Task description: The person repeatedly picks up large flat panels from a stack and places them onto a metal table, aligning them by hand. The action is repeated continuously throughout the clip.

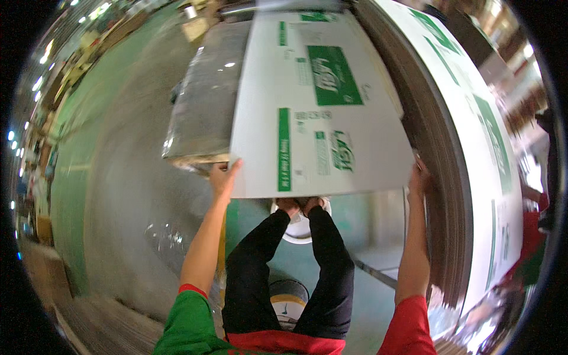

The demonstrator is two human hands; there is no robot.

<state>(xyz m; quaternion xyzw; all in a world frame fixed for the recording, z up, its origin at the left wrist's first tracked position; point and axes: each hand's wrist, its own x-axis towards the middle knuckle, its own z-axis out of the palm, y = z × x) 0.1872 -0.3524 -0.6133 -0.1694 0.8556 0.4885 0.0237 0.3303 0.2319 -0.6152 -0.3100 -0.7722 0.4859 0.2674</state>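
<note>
A large flat white cardboard sheet (260, 118) with green printed blocks stretches away in front of me. My left hand (223, 178) grips its near left corner, thumb along the edge. At the near right corner, my right hand (419, 177) holds the same sheet, its fingers partly hidden and slightly blurred. The sheet's far end rests at the top, where its support is hard to make out. Right of my right hand rises a tall stack of cardboard sheets (491, 118), white and green on top with brown edges.
A plastic-wrapped grey block (204, 100) stands just left of the sheet. Beneath me are a round stool (290, 302) and a white round basin or ring (299, 231) at my feet. A person in red and green (532, 236) is at the far right. Green floor (100, 118) extends left.
</note>
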